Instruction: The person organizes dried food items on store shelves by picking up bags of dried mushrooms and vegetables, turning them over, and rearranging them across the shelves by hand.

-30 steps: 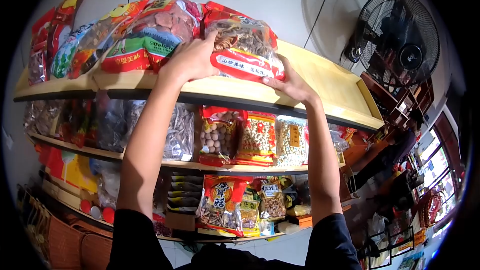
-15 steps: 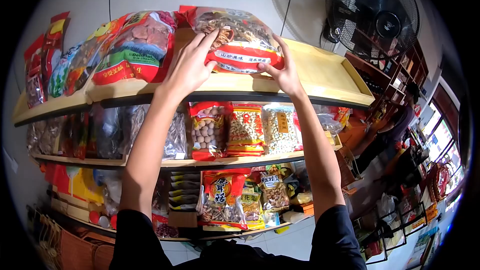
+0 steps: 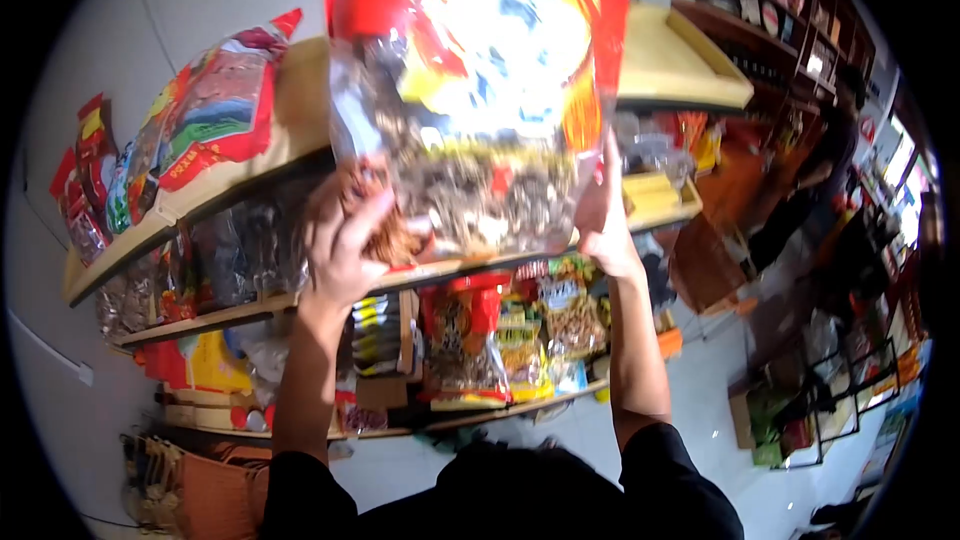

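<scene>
A large clear bag of dried mushrooms [image 3: 490, 185] with a red and yellow top is raised upright in front of the shelves; glare washes out its label. My left hand [image 3: 345, 250] grips its lower left edge, with the fingers partly blurred. At the lower right edge, my right hand [image 3: 604, 225] is closed on the bag, its fingers mostly hidden behind it. To the left, a red bag with a meat picture [image 3: 225, 105] leans on the wooden top shelf [image 3: 305, 90].
Lower shelves carry several packets, among them a red-topped bag [image 3: 465, 340] and a nut-coloured packet [image 3: 570, 310]. An orange wicker chair [image 3: 225, 490] stands at lower left. A person [image 3: 815, 160] in dark clothes and a black rack [image 3: 835, 410] are at right.
Both hands have lifted the bag off the top shelf and tipped it upright towards me, so its front now faces the camera. The view has shifted, and the fan has left it.
</scene>
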Demonstrator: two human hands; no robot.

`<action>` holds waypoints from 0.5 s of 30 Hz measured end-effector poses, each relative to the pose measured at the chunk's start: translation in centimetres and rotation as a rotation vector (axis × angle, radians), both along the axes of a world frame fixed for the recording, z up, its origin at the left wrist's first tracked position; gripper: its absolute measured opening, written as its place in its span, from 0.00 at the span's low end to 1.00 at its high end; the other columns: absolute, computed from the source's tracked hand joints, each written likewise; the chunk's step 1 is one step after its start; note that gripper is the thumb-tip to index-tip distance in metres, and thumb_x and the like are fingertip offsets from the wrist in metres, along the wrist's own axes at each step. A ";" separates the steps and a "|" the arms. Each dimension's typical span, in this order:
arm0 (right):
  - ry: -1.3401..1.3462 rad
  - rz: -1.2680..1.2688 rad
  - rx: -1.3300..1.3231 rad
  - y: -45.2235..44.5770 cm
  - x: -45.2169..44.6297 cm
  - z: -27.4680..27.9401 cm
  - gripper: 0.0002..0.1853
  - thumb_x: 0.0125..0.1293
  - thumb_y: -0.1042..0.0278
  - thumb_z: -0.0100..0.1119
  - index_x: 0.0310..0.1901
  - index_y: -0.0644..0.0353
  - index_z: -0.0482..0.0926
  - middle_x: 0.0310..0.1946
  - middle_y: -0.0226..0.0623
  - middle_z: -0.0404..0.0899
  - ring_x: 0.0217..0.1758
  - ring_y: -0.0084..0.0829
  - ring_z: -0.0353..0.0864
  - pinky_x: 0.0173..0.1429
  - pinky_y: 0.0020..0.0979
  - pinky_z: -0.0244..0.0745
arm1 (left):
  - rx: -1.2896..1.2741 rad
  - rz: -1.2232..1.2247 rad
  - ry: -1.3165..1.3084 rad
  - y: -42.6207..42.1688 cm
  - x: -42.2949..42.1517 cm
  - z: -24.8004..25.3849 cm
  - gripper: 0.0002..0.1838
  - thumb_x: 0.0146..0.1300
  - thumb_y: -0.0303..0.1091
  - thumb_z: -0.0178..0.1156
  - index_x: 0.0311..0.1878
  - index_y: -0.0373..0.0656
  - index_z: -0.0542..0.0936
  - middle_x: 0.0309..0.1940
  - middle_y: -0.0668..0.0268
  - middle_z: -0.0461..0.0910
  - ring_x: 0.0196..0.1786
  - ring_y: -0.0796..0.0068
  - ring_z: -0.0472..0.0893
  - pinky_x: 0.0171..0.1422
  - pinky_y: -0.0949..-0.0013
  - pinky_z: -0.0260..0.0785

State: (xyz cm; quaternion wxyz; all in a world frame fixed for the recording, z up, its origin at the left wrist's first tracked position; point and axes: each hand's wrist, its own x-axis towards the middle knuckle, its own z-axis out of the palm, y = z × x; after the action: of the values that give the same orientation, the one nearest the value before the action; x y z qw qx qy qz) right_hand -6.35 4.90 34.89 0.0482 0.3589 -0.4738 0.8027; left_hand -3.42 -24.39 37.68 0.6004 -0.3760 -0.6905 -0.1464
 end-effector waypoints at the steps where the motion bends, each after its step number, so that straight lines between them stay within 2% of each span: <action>1: -0.064 -0.026 0.035 1.2 1.0 -3.5 0.75 0.32 0.42 0.81 0.74 0.52 0.32 0.71 0.47 0.52 0.73 0.41 0.53 0.71 0.44 0.54 | -0.081 0.014 -0.056 1.1 1.5 -1.6 0.31 0.43 0.32 0.75 0.54 0.50 0.75 0.52 0.59 0.75 0.53 0.55 0.75 0.56 0.56 0.71; 3: -0.194 -0.071 0.104 3.7 3.1 -10.5 0.75 0.29 0.37 0.80 0.73 0.63 0.39 0.72 0.41 0.49 0.75 0.35 0.47 0.76 0.37 0.42 | -0.193 -0.025 -0.176 3.4 4.4 -6.9 0.32 0.43 0.32 0.75 0.54 0.52 0.73 0.56 0.59 0.73 0.56 0.54 0.74 0.58 0.54 0.71; 4: -0.279 -0.083 0.138 5.2 4.0 -15.7 0.72 0.31 0.41 0.82 0.72 0.65 0.43 0.71 0.40 0.53 0.74 0.35 0.50 0.75 0.38 0.45 | -0.217 -0.077 -0.231 4.4 5.8 -9.5 0.33 0.43 0.31 0.75 0.54 0.53 0.72 0.58 0.58 0.71 0.57 0.54 0.74 0.58 0.54 0.71; 5: -0.421 -0.099 0.013 5.5 6.4 -18.8 0.67 0.34 0.47 0.83 0.71 0.63 0.46 0.69 0.39 0.58 0.72 0.34 0.55 0.74 0.38 0.48 | -0.255 -0.130 -0.399 5.1 7.6 -10.4 0.36 0.43 0.29 0.75 0.57 0.52 0.68 0.60 0.56 0.69 0.59 0.52 0.72 0.61 0.54 0.69; 6: -0.568 -0.036 -0.041 6.3 8.9 -21.4 0.63 0.38 0.55 0.83 0.71 0.62 0.47 0.67 0.38 0.60 0.69 0.34 0.59 0.72 0.37 0.54 | -0.063 -0.071 -0.694 6.9 9.7 -11.9 0.41 0.44 0.27 0.74 0.62 0.47 0.63 0.64 0.53 0.64 0.63 0.52 0.70 0.65 0.55 0.66; 8: -0.635 -0.094 -0.132 7.1 13.1 -26.3 0.58 0.42 0.63 0.81 0.71 0.62 0.48 0.65 0.36 0.62 0.67 0.32 0.62 0.70 0.35 0.59 | 0.348 -0.234 -1.040 10.4 11.6 -15.3 0.48 0.46 0.25 0.74 0.69 0.39 0.55 0.67 0.50 0.60 0.69 0.56 0.64 0.71 0.58 0.60; 9: -0.690 -0.107 -0.159 7.7 15.2 -28.1 0.57 0.44 0.66 0.79 0.71 0.62 0.48 0.65 0.37 0.63 0.67 0.32 0.63 0.69 0.35 0.60 | 0.453 -0.355 -1.394 11.0 12.9 -17.2 0.52 0.48 0.24 0.73 0.72 0.35 0.49 0.70 0.50 0.57 0.72 0.61 0.59 0.74 0.61 0.54; 10: -0.743 -0.122 -0.186 8.3 17.2 -29.4 0.55 0.46 0.68 0.78 0.70 0.62 0.48 0.65 0.37 0.63 0.66 0.32 0.63 0.69 0.35 0.61 | 0.341 -0.359 -1.660 10.7 14.2 -18.2 0.53 0.48 0.24 0.73 0.73 0.35 0.48 0.71 0.52 0.56 0.73 0.62 0.57 0.75 0.63 0.51; 11: -0.781 -0.169 -0.083 9.4 18.8 -30.5 0.53 0.48 0.70 0.77 0.70 0.62 0.49 0.64 0.38 0.64 0.66 0.32 0.64 0.69 0.36 0.61 | 0.276 -0.392 -1.714 11.0 15.0 -20.4 0.53 0.48 0.24 0.73 0.73 0.35 0.48 0.71 0.52 0.56 0.73 0.62 0.57 0.75 0.63 0.52; 12: -0.820 -0.150 -0.121 10.2 20.0 -31.5 0.49 0.49 0.70 0.75 0.69 0.62 0.53 0.62 0.38 0.66 0.65 0.32 0.65 0.69 0.36 0.62 | 0.215 -0.428 -1.766 11.4 15.9 -22.6 0.53 0.49 0.24 0.73 0.73 0.35 0.48 0.72 0.53 0.55 0.73 0.62 0.58 0.74 0.63 0.53; 13: -0.874 -0.129 -0.071 11.2 21.1 -32.3 0.47 0.50 0.71 0.74 0.68 0.62 0.55 0.61 0.37 0.68 0.65 0.32 0.66 0.69 0.36 0.62 | 0.210 -0.409 -1.705 12.4 16.8 -23.6 0.54 0.49 0.24 0.72 0.74 0.35 0.46 0.71 0.53 0.56 0.72 0.61 0.59 0.73 0.61 0.55; 15: -0.921 -0.126 0.022 12.9 22.3 -34.2 0.43 0.52 0.72 0.73 0.67 0.63 0.57 0.60 0.37 0.70 0.64 0.31 0.67 0.68 0.35 0.63 | 0.473 -0.547 -1.877 13.9 18.1 -26.0 0.55 0.51 0.23 0.71 0.74 0.36 0.42 0.68 0.54 0.58 0.70 0.63 0.61 0.72 0.60 0.56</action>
State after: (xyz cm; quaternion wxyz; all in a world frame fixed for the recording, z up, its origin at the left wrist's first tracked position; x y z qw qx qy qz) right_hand 15.97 17.77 0.71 -0.1224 -0.0640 -0.4753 0.8689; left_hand 14.65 -10.49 11.67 -0.1816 -0.1253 -0.7275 -0.6497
